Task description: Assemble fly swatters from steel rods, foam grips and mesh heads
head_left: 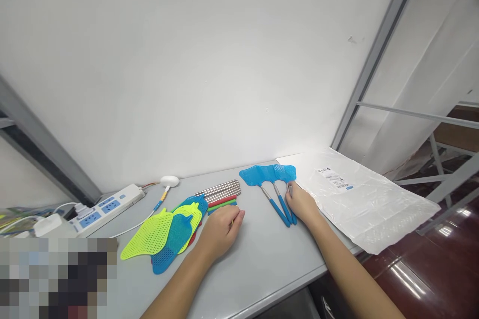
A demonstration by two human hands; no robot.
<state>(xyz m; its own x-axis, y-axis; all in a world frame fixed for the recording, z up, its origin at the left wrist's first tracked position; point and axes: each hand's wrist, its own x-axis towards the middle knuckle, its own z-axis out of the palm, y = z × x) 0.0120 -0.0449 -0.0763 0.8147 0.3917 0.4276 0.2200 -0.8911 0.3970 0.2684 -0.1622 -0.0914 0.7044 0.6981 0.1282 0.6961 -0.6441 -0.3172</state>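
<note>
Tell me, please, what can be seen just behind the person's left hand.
Silver rods, a red tube, a green tube and part of a blue one lie just behind the left hand. What is beneath the hand is covered from view.

- Bare left hand: grip curled, thumb extended; bare left forearm slanting inward.
- Bare right hand: grip pinched; bare right forearm reaching forward.
</note>
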